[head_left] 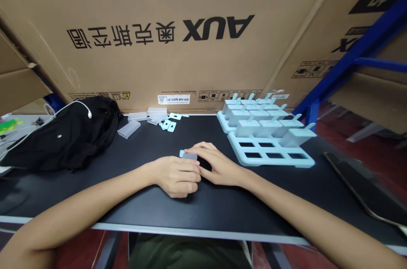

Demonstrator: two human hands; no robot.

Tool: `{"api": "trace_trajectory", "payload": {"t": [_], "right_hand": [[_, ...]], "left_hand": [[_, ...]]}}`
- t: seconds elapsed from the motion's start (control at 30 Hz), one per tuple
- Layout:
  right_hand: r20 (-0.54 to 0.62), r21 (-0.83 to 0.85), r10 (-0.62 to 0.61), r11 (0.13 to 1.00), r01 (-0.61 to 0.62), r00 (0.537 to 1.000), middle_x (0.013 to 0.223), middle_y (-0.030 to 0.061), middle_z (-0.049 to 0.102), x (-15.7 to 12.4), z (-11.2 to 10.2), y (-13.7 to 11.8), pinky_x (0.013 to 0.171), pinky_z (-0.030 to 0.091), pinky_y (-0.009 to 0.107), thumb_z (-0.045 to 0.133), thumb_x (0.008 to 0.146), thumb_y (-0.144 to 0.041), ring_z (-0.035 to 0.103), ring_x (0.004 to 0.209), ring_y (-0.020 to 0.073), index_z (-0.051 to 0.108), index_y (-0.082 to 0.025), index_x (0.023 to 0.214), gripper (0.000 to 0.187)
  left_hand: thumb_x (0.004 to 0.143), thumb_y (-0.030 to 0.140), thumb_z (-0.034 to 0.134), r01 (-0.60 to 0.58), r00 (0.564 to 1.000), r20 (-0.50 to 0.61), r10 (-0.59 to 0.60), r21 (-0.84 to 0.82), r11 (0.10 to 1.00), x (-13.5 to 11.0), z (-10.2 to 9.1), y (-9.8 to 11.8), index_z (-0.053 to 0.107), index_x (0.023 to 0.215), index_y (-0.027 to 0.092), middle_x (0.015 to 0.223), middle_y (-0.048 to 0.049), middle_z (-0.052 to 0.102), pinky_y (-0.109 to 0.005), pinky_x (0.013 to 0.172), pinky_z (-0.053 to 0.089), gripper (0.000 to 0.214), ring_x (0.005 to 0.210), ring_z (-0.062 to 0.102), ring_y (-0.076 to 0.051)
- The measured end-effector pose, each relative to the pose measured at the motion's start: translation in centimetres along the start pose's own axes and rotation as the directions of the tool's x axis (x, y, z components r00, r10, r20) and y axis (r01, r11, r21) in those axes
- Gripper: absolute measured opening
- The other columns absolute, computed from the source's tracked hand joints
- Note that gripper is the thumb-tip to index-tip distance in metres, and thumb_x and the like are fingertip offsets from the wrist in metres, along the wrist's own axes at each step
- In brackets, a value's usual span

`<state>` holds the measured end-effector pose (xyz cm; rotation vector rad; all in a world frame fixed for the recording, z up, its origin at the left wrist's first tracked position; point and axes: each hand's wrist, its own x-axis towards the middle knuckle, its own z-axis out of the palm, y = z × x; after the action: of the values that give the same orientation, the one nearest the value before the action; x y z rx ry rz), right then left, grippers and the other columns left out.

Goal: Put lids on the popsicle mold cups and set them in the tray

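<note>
My left hand (pixel 178 176) is curled closed around a small translucent popsicle mould (pixel 190 156), most of which is hidden by my fingers. A light blue end piece (pixel 181 153) sticks out at the mould's far left. From the other side, my right hand (pixel 218 164) grips the mould, its fingers over the top and the thumb near my left fingers. To the right, a light blue popsicle rack (pixel 270 159) has bare slots in front and several lidded moulds (pixel 248 128) standing in it. A second rack (pixel 223 122) with lidded moulds is behind it.
Loose clear mould cups (pixel 129 129) and light blue stick lids (pixel 171 127) lie at the back of the black table (pixel 133 205). A black bag (pixel 63 137) with a white cable occupies the left. A phone (pixel 365 188) rests at right. Large cardboard boxes (pixel 152 69) wall off the back.
</note>
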<state>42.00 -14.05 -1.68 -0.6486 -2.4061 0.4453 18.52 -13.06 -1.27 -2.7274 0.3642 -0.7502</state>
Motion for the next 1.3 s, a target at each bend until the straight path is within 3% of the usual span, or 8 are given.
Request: {"api": "trace_trajectory", "payload": {"t": [0.1,0.3,0.47,0.57,0.7,0.87,1.1,1.3], "right_hand": [[-0.018,0.021,0.019,1.000,-0.018,1.000,0.120,0.0107,0.071,0.0,-0.3,0.2,0.101,0.051,0.047,0.060,0.100,-0.027,0.063,0.115,0.0243,0.061,-0.023,0.138,0.038],[-0.077,0.119,-0.002,0.993,0.012,0.997,0.102,0.0060,0.069,0.1,-1.6,0.3,0.083,0.054,0.034,0.069,0.094,-0.025,0.064,0.094,0.0189,0.065,-0.022,0.117,0.024],[-0.061,0.157,-0.035,0.987,0.045,0.998,0.086,0.0016,0.068,0.0,-2.9,0.4,0.074,0.050,0.030,0.073,0.095,-0.030,0.060,0.080,0.0157,0.068,-0.021,0.100,0.012],[-0.109,0.142,0.017,0.990,-0.001,0.994,0.079,-0.0001,0.062,-0.2,-3.6,0.4,0.067,0.046,0.029,0.074,0.094,-0.034,0.056,0.072,0.0144,0.066,-0.021,0.091,0.016],[-0.252,0.148,0.060,0.989,-0.022,0.966,0.080,-0.0002,0.058,-0.2,-4.4,0.3,0.065,0.046,0.030,0.068,0.097,-0.036,0.054,0.069,0.0143,0.061,-0.022,0.088,0.018],[-0.289,0.161,0.105,0.985,-0.060,0.951,0.094,0.0065,0.067,0.0,-4.3,0.0,0.070,0.053,0.033,0.062,0.100,-0.037,0.063,0.081,0.0189,0.063,-0.023,0.099,0.015],[-0.221,0.124,0.082,0.991,-0.055,0.972,0.099,0.0066,0.074,-0.1,-3.0,0.1,0.071,0.056,0.031,0.062,0.100,-0.038,0.068,0.081,0.0172,0.068,-0.021,0.110,0.020],[-0.291,0.055,0.052,0.998,-0.038,0.955,0.097,0.0057,0.073,-0.1,-2.9,-0.2,0.070,0.054,0.032,0.061,0.101,-0.036,0.064,0.077,0.0172,0.068,-0.023,0.109,0.017]], "left_hand": [[0.091,0.031,0.062,0.017,1.000,0.007,-0.018,0.022,1.000,-0.4,0.2,-0.1,0.066,0.088,0.024,0.102,-0.0059,0.077,-0.040,0.115,0.057,0.009,0.108,0.073,-0.021],[0.089,0.032,0.067,0.122,0.973,-0.211,-0.098,0.105,0.987,-0.5,-0.1,-0.2,0.059,0.100,0.025,0.117,-0.0072,0.074,-0.045,0.112,0.056,0.015,0.121,0.069,-0.023],[0.093,0.036,0.064,0.318,0.925,-0.226,-0.305,0.019,0.948,-0.7,-0.2,-0.6,0.047,0.127,0.028,0.133,-0.0114,0.065,-0.047,0.100,0.060,0.038,0.125,0.067,-0.027],[0.095,0.042,0.067,0.505,0.834,-0.189,-0.519,-0.119,0.855,-1.0,-0.2,-0.9,0.030,0.149,0.026,0.138,-0.0167,0.061,-0.050,0.097,0.060,0.067,0.126,0.065,-0.030],[0.083,0.053,0.078,0.758,0.645,0.040,-0.763,-0.159,0.632,-0.9,-0.5,-1.0,0.021,0.158,0.024,0.130,-0.0140,0.065,-0.053,0.095,0.059,0.099,0.108,0.070,-0.031],[0.080,0.034,0.075,0.864,0.503,0.295,-0.812,-0.176,0.472,-0.6,-1.0,-1.0,0.037,0.151,0.027,0.112,-0.0028,0.069,-0.040,0.087,0.058,0.080,0.093,0.069,-0.023],[0.083,0.024,0.069,0.761,0.611,0.281,-0.740,-0.467,0.451,-1.1,-1.1,-1.4,0.053,0.122,0.023,0.103,-0.0025,0.066,-0.030,0.081,0.056,0.043,0.090,0.065,-0.017],[0.082,0.032,0.075,0.843,0.537,0.335,-0.774,-0.240,0.481,-0.6,-1.4,-1.4,0.055,0.116,0.023,0.112,-0.0065,0.064,-0.038,0.087,0.055,0.041,0.104,0.063,-0.025]]}}
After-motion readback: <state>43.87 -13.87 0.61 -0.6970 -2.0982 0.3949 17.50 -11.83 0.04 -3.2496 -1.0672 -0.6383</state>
